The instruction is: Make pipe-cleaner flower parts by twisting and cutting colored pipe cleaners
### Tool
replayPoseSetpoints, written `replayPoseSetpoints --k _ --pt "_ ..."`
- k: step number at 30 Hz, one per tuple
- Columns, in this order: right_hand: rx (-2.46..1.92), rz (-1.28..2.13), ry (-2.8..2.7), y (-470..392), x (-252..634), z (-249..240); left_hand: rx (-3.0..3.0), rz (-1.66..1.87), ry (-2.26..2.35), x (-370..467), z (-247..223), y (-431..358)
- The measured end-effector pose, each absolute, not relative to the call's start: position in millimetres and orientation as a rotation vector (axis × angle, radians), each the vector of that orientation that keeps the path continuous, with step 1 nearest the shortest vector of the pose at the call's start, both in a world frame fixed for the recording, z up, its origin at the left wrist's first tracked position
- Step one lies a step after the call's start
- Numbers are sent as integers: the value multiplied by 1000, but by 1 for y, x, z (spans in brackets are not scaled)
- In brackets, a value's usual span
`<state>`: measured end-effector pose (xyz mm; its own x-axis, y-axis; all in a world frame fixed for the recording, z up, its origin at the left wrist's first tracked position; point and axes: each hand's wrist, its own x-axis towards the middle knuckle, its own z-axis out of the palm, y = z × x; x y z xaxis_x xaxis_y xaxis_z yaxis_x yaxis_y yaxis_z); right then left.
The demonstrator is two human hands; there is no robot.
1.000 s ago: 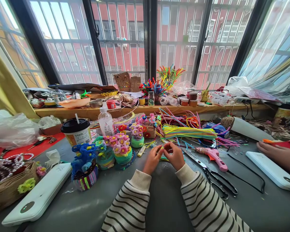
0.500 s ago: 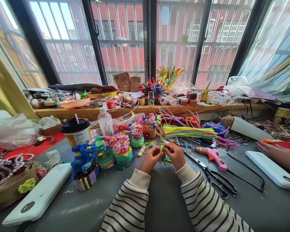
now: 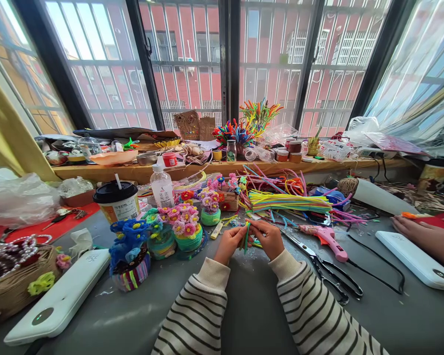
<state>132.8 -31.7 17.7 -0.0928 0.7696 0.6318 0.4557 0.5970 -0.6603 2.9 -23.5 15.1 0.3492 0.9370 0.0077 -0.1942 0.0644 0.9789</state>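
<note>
My left hand (image 3: 228,244) and my right hand (image 3: 268,238) meet over the grey table (image 3: 251,305), both pinching a short green pipe cleaner piece (image 3: 246,235) held between the fingertips. Both sleeves are striped black and cream. Just left of my hands stand small pipe-cleaner flower pots (image 3: 185,228), and a blue one (image 3: 130,251) sits further left. Black-handled scissors (image 3: 321,268) and a pink glue gun (image 3: 327,239) lie to the right of my right hand.
A bundle of yellow-green pipe cleaners (image 3: 288,201) lies behind my hands. A lidded cup (image 3: 117,201) and plastic bottle (image 3: 162,186) stand at left. White power banks (image 3: 59,298) (image 3: 416,260) lie at both sides. Another person's hand (image 3: 427,236) rests at far right. A cluttered wooden sill (image 3: 207,167) runs along the window.
My hands have shifted slightly toward me and the green pipe cleaner piece now stands more upright between the fingertips. The other person's hand stays nearly still.
</note>
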Motion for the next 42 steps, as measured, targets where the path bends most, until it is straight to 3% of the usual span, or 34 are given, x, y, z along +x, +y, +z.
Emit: replayPoseSetpoints --k 11,19,30,42 --pt "-1066 308 -1766 -32 132 19 1225 909 749 3 16 -25" --pt "-1066 585 -1634 -26 152 24 1276 1130 752 -2 20 -24" --pt "-1462 175 -2308 -17 159 9 1027 1395 826 -6 18 -19" --pt "-1635 -23 -2090 -22 159 14 876 1580 906 -9 24 -22"
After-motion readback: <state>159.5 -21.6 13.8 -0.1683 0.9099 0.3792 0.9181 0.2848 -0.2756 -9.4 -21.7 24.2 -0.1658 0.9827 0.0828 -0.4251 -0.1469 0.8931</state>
